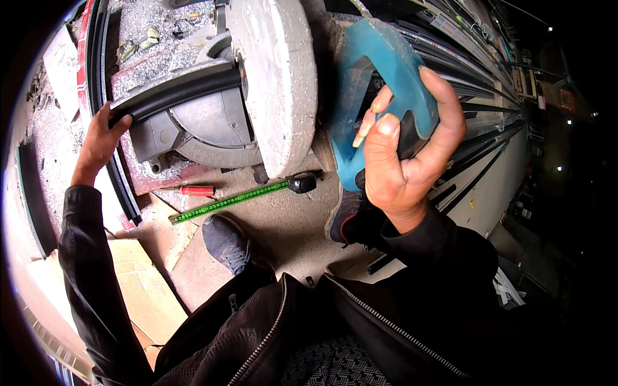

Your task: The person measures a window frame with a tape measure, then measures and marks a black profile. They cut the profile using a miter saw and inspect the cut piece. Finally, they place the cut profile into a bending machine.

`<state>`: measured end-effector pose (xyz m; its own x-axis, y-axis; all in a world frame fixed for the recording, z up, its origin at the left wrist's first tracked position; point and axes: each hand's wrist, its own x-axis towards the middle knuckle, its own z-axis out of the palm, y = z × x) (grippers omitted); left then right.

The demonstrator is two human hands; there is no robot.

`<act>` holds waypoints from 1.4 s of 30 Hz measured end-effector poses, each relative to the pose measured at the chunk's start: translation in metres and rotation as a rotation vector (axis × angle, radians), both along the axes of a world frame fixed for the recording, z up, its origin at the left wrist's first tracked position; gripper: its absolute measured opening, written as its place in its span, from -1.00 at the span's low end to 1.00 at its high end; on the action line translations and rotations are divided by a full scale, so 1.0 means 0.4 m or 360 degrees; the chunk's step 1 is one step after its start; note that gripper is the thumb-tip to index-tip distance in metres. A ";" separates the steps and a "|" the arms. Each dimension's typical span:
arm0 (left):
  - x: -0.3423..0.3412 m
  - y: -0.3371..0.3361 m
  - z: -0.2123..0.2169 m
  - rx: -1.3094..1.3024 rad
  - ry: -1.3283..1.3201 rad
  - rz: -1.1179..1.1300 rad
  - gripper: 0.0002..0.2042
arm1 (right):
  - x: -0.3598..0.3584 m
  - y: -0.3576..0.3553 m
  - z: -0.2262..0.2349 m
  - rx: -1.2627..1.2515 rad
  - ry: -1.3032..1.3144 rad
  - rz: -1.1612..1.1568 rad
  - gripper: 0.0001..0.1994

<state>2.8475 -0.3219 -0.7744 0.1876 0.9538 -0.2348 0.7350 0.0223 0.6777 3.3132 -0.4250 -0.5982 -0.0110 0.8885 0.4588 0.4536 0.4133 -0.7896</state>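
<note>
Black ribbed strip (187,91), upper left of the head view, lies across the grey metal saw base (209,119); bare left hand (98,143) pinches its end, arm outstretched; bare right hand (412,164) half-curls around the teal plastic saw handle (402,55).

Blk strip (183,93) on mitre saw (277,132), both held

Slim, ridged lengthwise. Pinched at L end; lies across grey metal base (203,122), slanting up to R, running in close by guard (280,58) (can't tell if touching). On saw: guard big, rounded, lt grey, flecked w/ white, standing on edge. Just R of it, teal loop handle (410,72), gripped. Along base's near edge, curved scale (219,152).
</note>
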 end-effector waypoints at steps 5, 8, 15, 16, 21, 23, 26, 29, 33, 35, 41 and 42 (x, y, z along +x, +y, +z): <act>0.015 0.000 0.018 -0.0134 -0.0038 0.0060 -0.57 | 0.004 -0.003 -0.007 0.0014 -0.0012 0.0006 -0.45; 0.008 -0.001 0.015 -0.0106 -0.0011 0.0036 -0.57 | 0.003 -0.003 -0.009 0.0018 -0.0001 0.0013 -0.45; 0.013 0.003 0.025 -0.0115 -0.0005 -0.0015 -0.58 | 0.006 -0.004 -0.017 0.0039 0.0008 0.0030 -0.45; 0.017 0.003 0.028 -0.0118 -0.0024 0.0005 -0.58 | 0.006 -0.004 -0.017 0.0042 0.0004 0.0034 -0.45; 0.027 -0.001 0.037 -0.0135 -0.0056 0.0065 -0.55 | 0.009 -0.007 -0.024 0.0063 -0.0014 0.0038 -0.45; 0.027 -0.001 0.038 -0.0141 -0.0063 0.0066 -0.54 | 0.012 -0.007 -0.027 0.0078 -0.0026 0.0044 -0.45; 0.027 -0.001 0.037 -0.0149 -0.0068 0.0072 -0.53 | 0.012 -0.009 -0.029 0.0090 -0.0035 0.0047 -0.45; 0.029 -0.002 0.040 -0.0146 -0.0062 0.0071 -0.53 | 0.011 -0.012 -0.032 0.0078 -0.0026 0.0051 -0.45; 0.030 -0.002 0.041 -0.0182 -0.0062 0.0097 -0.55 | 0.011 -0.011 -0.035 0.0094 -0.0004 0.0059 -0.45; 0.029 -0.003 0.044 -0.0172 -0.0068 0.0084 -0.55 | 0.011 -0.013 -0.038 0.0095 0.0009 0.0054 -0.45; 0.028 0.002 0.039 -0.0167 -0.0058 0.0047 -0.55 | 0.014 -0.017 -0.041 0.0095 -0.0017 0.0054 -0.44; 0.026 0.002 0.039 -0.0174 -0.0050 0.0046 -0.55 | 0.014 -0.017 -0.044 0.0098 -0.0016 0.0061 -0.44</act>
